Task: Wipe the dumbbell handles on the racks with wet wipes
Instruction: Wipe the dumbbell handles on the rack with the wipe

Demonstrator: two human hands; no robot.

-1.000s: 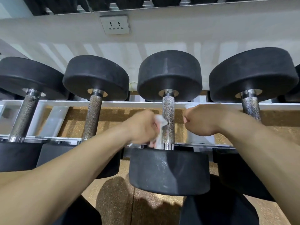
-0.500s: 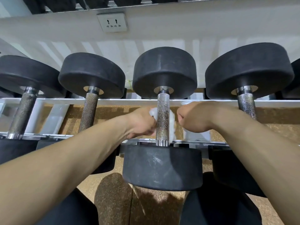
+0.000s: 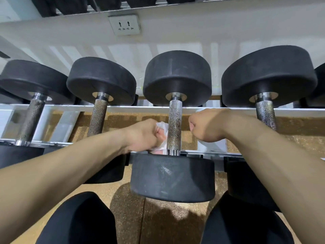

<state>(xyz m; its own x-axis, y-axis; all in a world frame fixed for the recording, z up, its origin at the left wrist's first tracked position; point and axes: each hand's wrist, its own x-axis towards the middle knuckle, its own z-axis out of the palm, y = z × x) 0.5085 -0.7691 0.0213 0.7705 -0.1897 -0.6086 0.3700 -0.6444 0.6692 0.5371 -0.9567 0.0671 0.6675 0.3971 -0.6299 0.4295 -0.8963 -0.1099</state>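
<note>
Several black dumbbells lie side by side on a white rack (image 3: pixel 140 109). The one in front of me has a knurled metal handle (image 3: pixel 174 127). My left hand (image 3: pixel 142 136) grips a crumpled white wet wipe (image 3: pixel 162 128) and presses it against the left side of that handle, near its lower end. My right hand (image 3: pixel 205 125) is a closed fist just right of the handle, apart from it, with nothing visible in it. The underside of the handle is hidden.
Neighbouring handles stand to the left (image 3: pixel 97 118) and the right (image 3: pixel 265 115), close to my forearms. A wall socket (image 3: pixel 124 25) sits above the rack. My knees in black (image 3: pixel 79 221) are low in view over speckled brown flooring (image 3: pixel 154 217).
My left hand slid the wipe up the handle, then back down toward its near end. The right fist stayed beside the handle.
</note>
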